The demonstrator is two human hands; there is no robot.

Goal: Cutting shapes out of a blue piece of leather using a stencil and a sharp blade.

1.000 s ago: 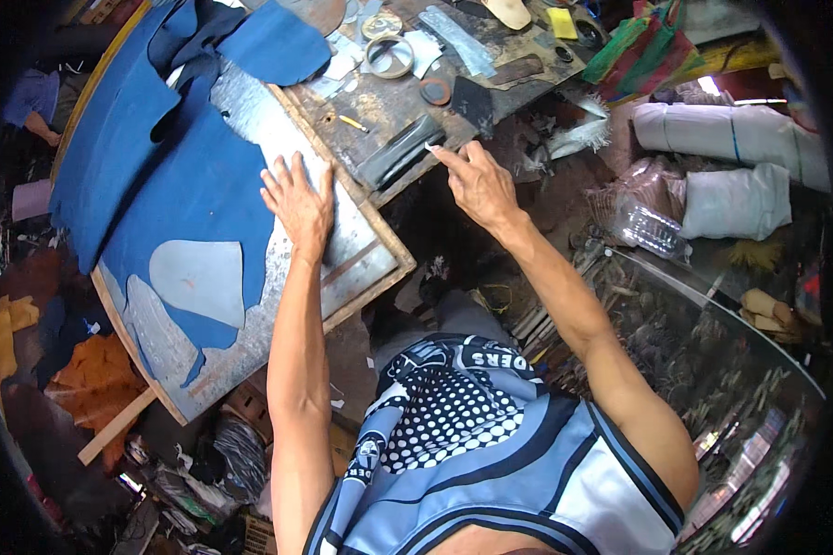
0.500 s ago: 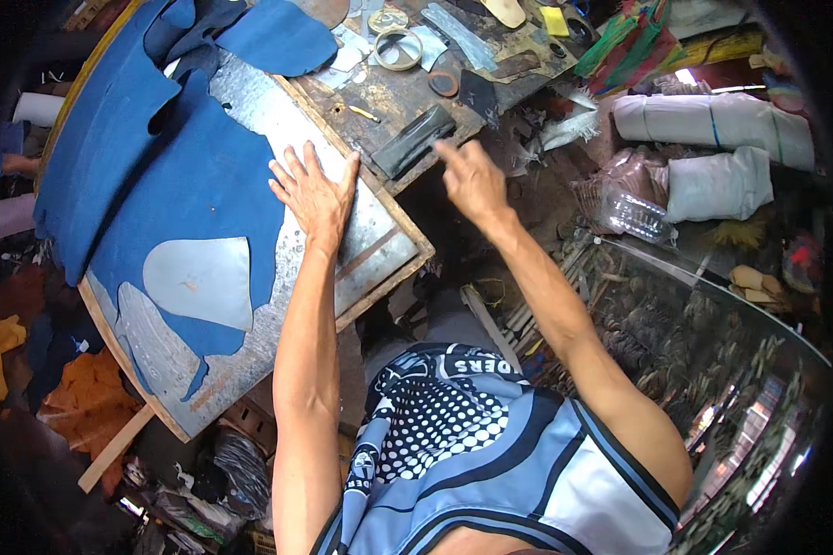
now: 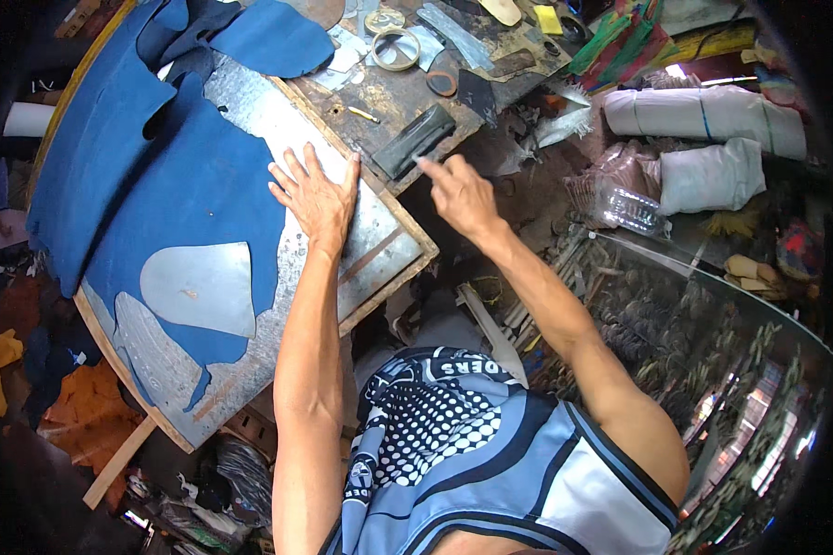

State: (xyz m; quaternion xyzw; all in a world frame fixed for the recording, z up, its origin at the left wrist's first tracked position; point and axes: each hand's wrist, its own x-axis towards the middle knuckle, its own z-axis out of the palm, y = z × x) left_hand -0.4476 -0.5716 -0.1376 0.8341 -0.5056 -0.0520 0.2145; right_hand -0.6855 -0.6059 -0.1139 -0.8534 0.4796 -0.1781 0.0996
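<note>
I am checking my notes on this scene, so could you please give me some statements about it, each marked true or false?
1. The left hand is spread over the metal sheet. True.
2. The right hand is near the dark block. True.
3. The short yellow stick lies on the blue sheet. False: it lies on the dark bench.
4. A pale, rounded piece lies over part of the blue sheet. True.
5. The larger pale ring is in the left hand. False: it lies on the dark bench, apart from both hands.
</note>
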